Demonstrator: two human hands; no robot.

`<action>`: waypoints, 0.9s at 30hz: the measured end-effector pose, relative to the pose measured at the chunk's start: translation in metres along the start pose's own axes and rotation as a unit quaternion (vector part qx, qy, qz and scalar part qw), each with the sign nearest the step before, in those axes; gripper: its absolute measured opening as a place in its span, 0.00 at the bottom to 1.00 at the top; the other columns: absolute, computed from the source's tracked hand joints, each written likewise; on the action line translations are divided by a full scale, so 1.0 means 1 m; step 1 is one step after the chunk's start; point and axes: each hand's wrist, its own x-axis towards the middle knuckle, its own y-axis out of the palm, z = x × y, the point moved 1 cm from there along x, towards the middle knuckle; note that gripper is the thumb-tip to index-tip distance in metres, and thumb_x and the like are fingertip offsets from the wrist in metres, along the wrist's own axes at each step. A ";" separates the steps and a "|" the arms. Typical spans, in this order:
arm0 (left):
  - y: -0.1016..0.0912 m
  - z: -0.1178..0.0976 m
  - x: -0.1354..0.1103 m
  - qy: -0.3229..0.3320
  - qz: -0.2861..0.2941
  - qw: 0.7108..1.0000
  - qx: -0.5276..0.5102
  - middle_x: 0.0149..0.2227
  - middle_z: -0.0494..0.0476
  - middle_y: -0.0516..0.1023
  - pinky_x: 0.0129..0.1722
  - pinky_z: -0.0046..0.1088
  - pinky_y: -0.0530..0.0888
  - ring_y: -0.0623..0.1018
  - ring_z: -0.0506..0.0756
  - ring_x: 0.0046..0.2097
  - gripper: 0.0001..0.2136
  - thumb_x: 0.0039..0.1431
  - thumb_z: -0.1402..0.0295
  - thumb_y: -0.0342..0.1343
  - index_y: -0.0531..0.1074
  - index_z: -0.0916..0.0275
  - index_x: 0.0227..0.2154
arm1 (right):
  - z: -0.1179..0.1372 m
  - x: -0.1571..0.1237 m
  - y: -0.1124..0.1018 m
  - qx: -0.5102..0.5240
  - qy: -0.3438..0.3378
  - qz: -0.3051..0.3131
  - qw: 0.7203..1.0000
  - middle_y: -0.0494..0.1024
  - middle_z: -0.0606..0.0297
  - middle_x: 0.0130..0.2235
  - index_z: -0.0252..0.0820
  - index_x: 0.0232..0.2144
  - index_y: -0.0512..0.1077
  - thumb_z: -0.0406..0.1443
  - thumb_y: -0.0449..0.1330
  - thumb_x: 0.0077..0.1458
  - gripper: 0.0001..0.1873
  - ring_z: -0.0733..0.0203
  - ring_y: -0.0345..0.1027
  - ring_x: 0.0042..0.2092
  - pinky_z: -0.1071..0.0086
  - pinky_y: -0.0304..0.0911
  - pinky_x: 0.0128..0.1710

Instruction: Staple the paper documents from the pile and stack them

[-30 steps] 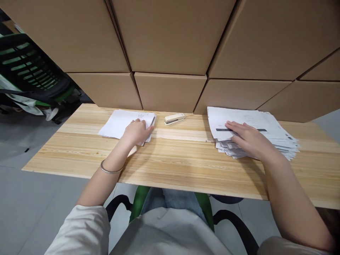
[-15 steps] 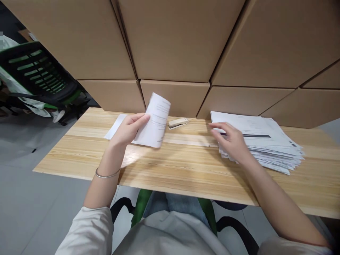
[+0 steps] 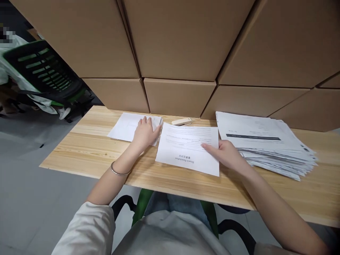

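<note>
A: What stands behind the bench [image 3: 85, 148]?
B: Brown cardboard boxes [image 3: 175, 39], side by side, in two visible rows.
A: And the bench itself?
B: Pale grained wood, above a grey tiled floor [image 3: 39, 205].
A: Anything off left?
B: A black chair [image 3: 47, 71] with a slatted back and green edging, in dimmer light.

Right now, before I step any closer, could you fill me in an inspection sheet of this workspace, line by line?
Surface: wooden table, light grain.
Job's things: printed sheet headed "Board Resolution", upside down in this view; thin paper stack; stapler just beyond the sheet.
Clutter: thick paper stack on the right, edges uneven.
Hands: left hand spread over the thin stack; right hand gripping the sheet's right side, thumb on top.
Cables: nothing seen.
Surroundings: cardboard boxes stacked along the far edge; black-and-green chair off to the left.
</note>
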 end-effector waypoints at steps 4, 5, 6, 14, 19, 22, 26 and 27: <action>0.006 0.005 0.002 -0.018 0.064 0.989 0.130 0.62 0.81 0.70 0.62 0.47 0.66 0.67 0.74 0.66 0.30 0.64 0.53 0.51 0.70 0.77 0.56 | -0.003 -0.001 0.010 -0.074 -0.014 -0.004 0.997 0.85 0.58 0.35 0.41 0.28 0.80 0.48 0.61 0.55 0.17 0.45 0.79 0.37 0.60 0.69 0.32; 0.006 0.006 0.003 -0.012 0.062 0.988 0.138 0.59 0.79 0.73 0.61 0.47 0.67 0.69 0.72 0.64 0.27 0.65 0.54 0.50 0.72 0.75 0.54 | -0.004 0.001 0.013 -0.076 -0.017 -0.003 0.997 0.85 0.58 0.35 0.41 0.29 0.80 0.48 0.60 0.55 0.17 0.46 0.79 0.37 0.61 0.69 0.32; 0.005 0.007 0.004 -0.003 0.061 0.988 0.144 0.55 0.77 0.76 0.60 0.46 0.69 0.72 0.71 0.61 0.24 0.65 0.55 0.49 0.74 0.72 0.50 | -0.005 0.002 0.014 -0.076 -0.019 -0.003 0.997 0.85 0.59 0.35 0.41 0.29 0.80 0.47 0.60 0.55 0.17 0.46 0.79 0.37 0.61 0.69 0.32; -0.001 0.008 0.006 0.016 0.072 0.987 0.144 0.48 0.74 0.79 0.54 0.45 0.72 0.76 0.70 0.55 0.20 0.63 0.55 0.51 0.77 0.68 0.42 | -0.008 0.006 0.014 -0.063 -0.009 0.002 0.998 0.85 0.58 0.35 0.40 0.29 0.81 0.47 0.60 0.55 0.17 0.47 0.78 0.37 0.61 0.70 0.35; -0.004 0.007 0.007 0.001 0.077 0.990 0.119 0.46 0.74 0.81 0.50 0.43 0.73 0.78 0.70 0.51 0.19 0.62 0.55 0.52 0.78 0.66 0.39 | -0.007 0.004 0.013 -0.051 -0.006 0.004 0.999 0.85 0.58 0.38 0.41 0.32 0.82 0.47 0.60 0.55 0.17 0.47 0.79 0.38 0.61 0.70 0.36; -0.011 0.010 0.010 -0.029 0.089 0.992 0.088 0.40 0.69 0.83 0.45 0.39 0.73 0.80 0.66 0.45 0.15 0.62 0.61 0.49 0.79 0.63 0.36 | -0.007 0.003 0.014 -0.050 -0.006 0.005 0.999 0.85 0.58 0.38 0.41 0.31 0.81 0.47 0.60 0.55 0.17 0.47 0.78 0.39 0.61 0.70 0.37; -0.029 0.013 0.010 -0.017 0.043 0.998 -0.050 0.29 0.62 0.80 0.37 0.35 0.70 0.77 0.60 0.34 0.12 0.58 0.67 0.50 0.77 0.63 0.27 | -0.010 0.004 0.015 -0.039 -0.012 0.010 0.999 0.84 0.57 0.36 0.40 0.26 0.78 0.47 0.58 0.56 0.19 0.48 0.77 0.37 0.63 0.68 0.34; -0.034 0.012 0.008 -0.005 0.028 0.992 -0.125 0.28 0.59 0.79 0.35 0.33 0.70 0.76 0.57 0.32 0.11 0.58 0.65 0.52 0.77 0.63 0.26 | -0.011 0.005 0.015 -0.035 -0.010 0.012 0.999 0.84 0.57 0.34 0.40 0.25 0.77 0.48 0.58 0.56 0.19 0.49 0.77 0.36 0.63 0.67 0.33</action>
